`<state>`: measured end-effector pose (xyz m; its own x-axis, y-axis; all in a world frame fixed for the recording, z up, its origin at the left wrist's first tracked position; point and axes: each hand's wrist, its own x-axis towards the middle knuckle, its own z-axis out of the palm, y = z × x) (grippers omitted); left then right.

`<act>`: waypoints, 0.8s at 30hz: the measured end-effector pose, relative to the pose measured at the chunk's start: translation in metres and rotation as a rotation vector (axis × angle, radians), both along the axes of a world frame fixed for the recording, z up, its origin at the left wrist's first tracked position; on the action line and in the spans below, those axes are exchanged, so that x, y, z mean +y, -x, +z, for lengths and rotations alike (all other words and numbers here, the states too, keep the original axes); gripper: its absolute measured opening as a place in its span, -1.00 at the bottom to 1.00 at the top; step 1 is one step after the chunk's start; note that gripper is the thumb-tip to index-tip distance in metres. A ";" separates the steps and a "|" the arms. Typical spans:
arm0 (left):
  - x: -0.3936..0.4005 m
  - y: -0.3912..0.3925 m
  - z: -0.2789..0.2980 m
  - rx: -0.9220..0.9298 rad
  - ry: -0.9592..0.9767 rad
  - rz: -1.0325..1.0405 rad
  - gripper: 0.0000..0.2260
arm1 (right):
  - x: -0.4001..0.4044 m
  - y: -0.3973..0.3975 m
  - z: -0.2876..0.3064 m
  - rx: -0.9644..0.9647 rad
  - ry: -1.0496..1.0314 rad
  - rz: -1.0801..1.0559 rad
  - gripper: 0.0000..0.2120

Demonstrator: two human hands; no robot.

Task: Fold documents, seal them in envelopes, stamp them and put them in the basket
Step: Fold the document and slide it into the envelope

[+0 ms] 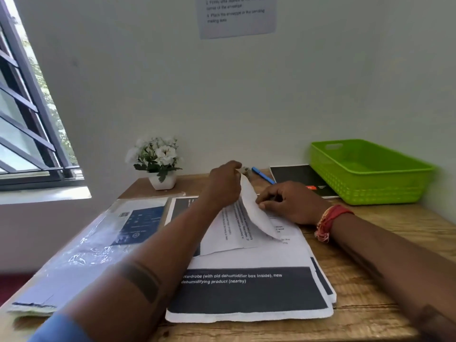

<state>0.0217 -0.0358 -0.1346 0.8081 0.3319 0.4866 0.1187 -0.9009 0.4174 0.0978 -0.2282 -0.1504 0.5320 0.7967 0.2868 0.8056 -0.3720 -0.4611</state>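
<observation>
A wooden desk (370, 280) stood against a white wall (222, 95), with a window (24, 119) on the left. A printed notice (237, 16) was stuck high on the wall.

On the left side of the desk lay a shiny plastic sleeve (81, 245) with papers inside. Next to it, in the middle, sat a stack of printed sheets (249, 290) with dark bands across them. Both arms reached over this stack.

On top of the stack lay the document (237, 230) being folded. The left hand (223, 186) pinched the far corner of the sheet and lifted it up, so that part of the paper stood up and curved over. The right hand (288, 202) was just to the right of the raised flap. Its fingers were bent, and the tips pressed the paper down at the fold. A red thread band (330, 219) was tied round that wrist.

The green basket (367, 174) sat at the far right corner of the desk, well apart from the hands. It partly covered a black notebook (298, 177) beside it. A blue pen (262, 175) lay near the notebook, just behind the hands. A small pot of white flowers (158, 162) stood by the wall on the left.
</observation>
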 end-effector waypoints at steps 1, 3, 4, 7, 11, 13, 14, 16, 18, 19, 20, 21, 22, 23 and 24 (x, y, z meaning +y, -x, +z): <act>0.000 0.003 -0.004 -0.030 0.026 0.015 -0.67 | 0.001 0.001 0.000 -0.020 0.010 0.004 -0.86; 0.003 0.009 -0.014 0.029 -0.021 -0.022 -0.71 | 0.001 0.001 -0.001 -0.063 0.011 0.004 -0.86; 0.006 0.011 -0.019 0.099 -0.066 -0.053 -0.72 | 0.001 0.001 -0.002 -0.079 0.011 0.004 -0.86; 0.017 0.013 -0.028 0.252 -0.096 -0.136 -0.69 | 0.003 0.002 -0.003 -0.084 0.010 0.010 -0.89; 0.013 0.016 -0.030 0.291 -0.095 -0.152 -0.70 | 0.002 0.003 -0.001 -0.046 0.005 -0.042 -0.87; 0.006 0.018 -0.028 0.298 -0.160 -0.139 -0.71 | 0.002 0.005 0.001 -0.034 0.008 -0.074 -0.83; 0.002 0.019 -0.027 0.314 -0.184 -0.140 -0.69 | 0.002 0.006 0.001 -0.022 0.006 -0.082 -0.84; -0.005 0.020 -0.024 0.371 -0.168 -0.179 -0.65 | 0.003 0.008 0.002 0.007 0.010 -0.082 -0.87; -0.008 0.021 -0.022 0.424 -0.099 -0.229 -0.63 | 0.004 0.006 0.004 0.038 0.037 -0.074 -0.88; -0.008 0.021 -0.022 0.450 -0.072 -0.246 -0.62 | 0.004 0.005 0.005 0.063 0.055 -0.072 -0.87; -0.008 0.021 -0.021 0.479 -0.054 -0.251 -0.60 | 0.003 0.005 0.007 0.091 0.075 -0.072 -0.84; -0.008 0.022 -0.021 0.507 -0.040 -0.249 -0.58 | 0.002 0.006 0.010 0.119 0.100 -0.072 -0.81; -0.008 0.021 -0.020 0.529 -0.026 -0.248 -0.57 | 0.000 0.007 0.014 0.139 0.129 -0.071 -0.77; -0.008 0.021 -0.020 0.545 -0.013 -0.249 -0.55 | -0.003 0.009 0.018 0.150 0.164 -0.069 -0.74; -0.008 0.021 -0.019 0.558 -0.004 -0.250 -0.54 | -0.005 0.011 0.021 0.155 0.206 -0.064 -0.71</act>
<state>0.0010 -0.0436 -0.1537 0.9946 0.0986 -0.0322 0.1037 -0.9313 0.3493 0.0871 -0.2337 -0.1297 0.6078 0.7934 0.0335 0.7035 -0.5184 -0.4862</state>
